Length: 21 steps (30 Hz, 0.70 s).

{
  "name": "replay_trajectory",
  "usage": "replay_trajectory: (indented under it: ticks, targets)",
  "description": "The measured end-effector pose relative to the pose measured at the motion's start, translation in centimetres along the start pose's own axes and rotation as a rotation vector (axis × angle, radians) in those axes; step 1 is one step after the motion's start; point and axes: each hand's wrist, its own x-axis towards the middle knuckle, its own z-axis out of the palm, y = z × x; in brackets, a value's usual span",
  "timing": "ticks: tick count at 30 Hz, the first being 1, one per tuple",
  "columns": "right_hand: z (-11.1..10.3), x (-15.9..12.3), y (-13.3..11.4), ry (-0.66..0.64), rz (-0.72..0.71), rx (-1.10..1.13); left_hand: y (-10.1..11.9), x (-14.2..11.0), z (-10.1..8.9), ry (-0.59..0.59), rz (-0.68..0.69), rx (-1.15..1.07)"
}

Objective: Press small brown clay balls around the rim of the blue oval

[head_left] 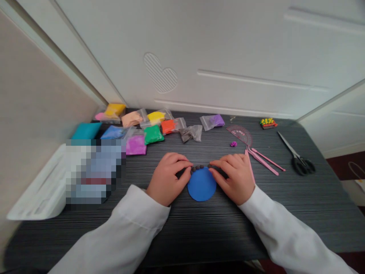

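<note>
A flat blue clay disc (202,185) lies on the dark table between my two hands. Small dark grey clay lumps (197,167) sit in a row along its far edge. Thumb and index finger of my left hand (170,177) close in a pinch on the lump at the row's left end, by the disc's rim. My right hand (234,176) pinches another dark grey lump (210,165) at the upper right of the rim, with a small gap between it and the row. The fingertips partly cover both of these lumps.
Bags of coloured clay, among them a green one (153,134) and a grey one (191,133), spread across the back left. Pink tools (264,163), a clear protractor (241,134) and black-handled scissors (298,158) lie right. A white tray (42,190) stands left.
</note>
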Motion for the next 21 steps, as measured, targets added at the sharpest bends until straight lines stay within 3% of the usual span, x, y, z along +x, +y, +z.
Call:
replay_trajectory:
  ticks: [12,21]
  targets:
    - [0.07,-0.14,0.08,0.04,0.016,0.03,0.06,-0.28,0.31,0.061,0.052,0.067]
    - [0.11,-0.03,0.07,0.043,0.012,0.012,0.24,-0.46,0.15,0.032,0.059,0.083]
